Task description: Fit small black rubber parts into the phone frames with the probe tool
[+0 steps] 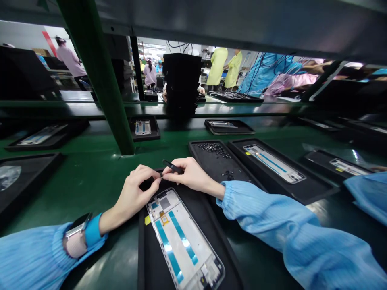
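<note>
My left hand [136, 187] is closed, thumb and forefinger pinched together above the far end of a phone frame; whatever lies between the fingertips is too small to make out. Held in my right hand [193, 175] is a black pen-like tool [173, 166], and its fingertips meet those of the left. Below both hands the silver phone frame [181, 219], with blue strips and a small orange flex cable [164, 218], lies in a black tray [208, 237]. A yellow tab [147, 220] shows at the frame's left edge.
Beyond my right hand, a black tray [208, 159] holds many small black parts [216, 150]. Another tray with a phone frame [276, 163] stands beside it. More trays line the green bench [90, 169]. A green post [99, 76] rises ahead left, under an overhead shelf [229, 24]. People work beyond.
</note>
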Demonstrator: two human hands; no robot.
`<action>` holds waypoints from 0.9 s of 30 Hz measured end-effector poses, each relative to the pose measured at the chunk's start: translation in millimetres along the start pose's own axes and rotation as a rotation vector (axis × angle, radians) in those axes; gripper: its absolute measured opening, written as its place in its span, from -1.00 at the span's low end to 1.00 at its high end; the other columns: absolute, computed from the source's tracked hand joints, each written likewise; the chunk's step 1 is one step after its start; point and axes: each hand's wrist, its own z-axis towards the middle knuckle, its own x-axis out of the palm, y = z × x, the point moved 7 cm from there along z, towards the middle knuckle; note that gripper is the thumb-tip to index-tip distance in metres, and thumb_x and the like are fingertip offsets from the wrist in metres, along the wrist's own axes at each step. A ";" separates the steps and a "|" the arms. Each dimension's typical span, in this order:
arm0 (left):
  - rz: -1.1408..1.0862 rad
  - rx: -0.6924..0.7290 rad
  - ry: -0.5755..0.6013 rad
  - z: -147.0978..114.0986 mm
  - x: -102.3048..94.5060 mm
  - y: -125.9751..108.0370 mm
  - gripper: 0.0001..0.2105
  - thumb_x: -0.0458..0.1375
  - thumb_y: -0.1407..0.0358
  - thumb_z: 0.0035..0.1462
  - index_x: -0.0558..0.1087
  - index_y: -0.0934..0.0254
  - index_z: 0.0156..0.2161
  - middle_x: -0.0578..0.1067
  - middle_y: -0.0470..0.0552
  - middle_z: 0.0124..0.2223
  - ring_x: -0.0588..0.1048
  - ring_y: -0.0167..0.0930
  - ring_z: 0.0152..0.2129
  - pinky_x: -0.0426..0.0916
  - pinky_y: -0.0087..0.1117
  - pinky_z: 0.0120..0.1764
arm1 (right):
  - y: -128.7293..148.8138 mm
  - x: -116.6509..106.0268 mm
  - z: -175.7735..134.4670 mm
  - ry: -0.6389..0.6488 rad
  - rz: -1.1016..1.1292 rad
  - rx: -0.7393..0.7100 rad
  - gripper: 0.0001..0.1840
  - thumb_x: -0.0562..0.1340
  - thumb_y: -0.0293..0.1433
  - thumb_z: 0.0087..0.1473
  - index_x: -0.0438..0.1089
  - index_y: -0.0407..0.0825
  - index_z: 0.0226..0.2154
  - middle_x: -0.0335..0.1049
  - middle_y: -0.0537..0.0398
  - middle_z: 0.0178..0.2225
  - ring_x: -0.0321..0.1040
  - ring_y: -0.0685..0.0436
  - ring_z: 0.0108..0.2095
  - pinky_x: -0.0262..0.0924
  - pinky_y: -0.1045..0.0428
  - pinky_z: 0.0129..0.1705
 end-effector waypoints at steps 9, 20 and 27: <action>0.117 -0.091 0.045 -24.4 -18.3 18.9 -0.80 0.05 0.22 0.16 0.40 0.20 -0.14 0.48 -0.02 -0.16 0.39 -0.32 -0.18 0.30 -0.28 -0.12 | 11.9 12.9 -2.6 0.078 -0.166 -0.126 -0.91 0.23 -0.47 -0.02 0.44 -0.18 -0.46 0.35 0.13 -0.49 0.18 0.09 -0.51 0.05 0.16 -0.45; 0.188 0.060 0.085 -39.7 -15.1 -9.9 -0.89 0.08 0.33 0.14 0.45 0.25 -0.31 0.48 0.00 -0.25 0.37 -0.33 -0.24 0.33 -0.28 -0.22 | 21.2 38.4 -3.8 0.306 -0.333 -0.348 -0.94 0.24 -0.52 -0.04 0.43 -0.20 -0.45 0.33 0.13 -0.51 0.21 0.07 -0.50 0.04 0.16 -0.43; 0.198 0.078 0.080 -39.6 -14.6 -10.0 -0.88 0.07 0.35 0.14 0.46 0.27 -0.31 0.50 0.01 -0.28 0.36 -0.32 -0.27 0.31 -0.26 -0.26 | 21.5 38.7 -7.7 0.258 -0.337 -0.369 -0.91 0.26 -0.57 -0.11 0.45 -0.20 -0.43 0.35 0.15 -0.51 0.20 0.09 -0.52 0.04 0.17 -0.45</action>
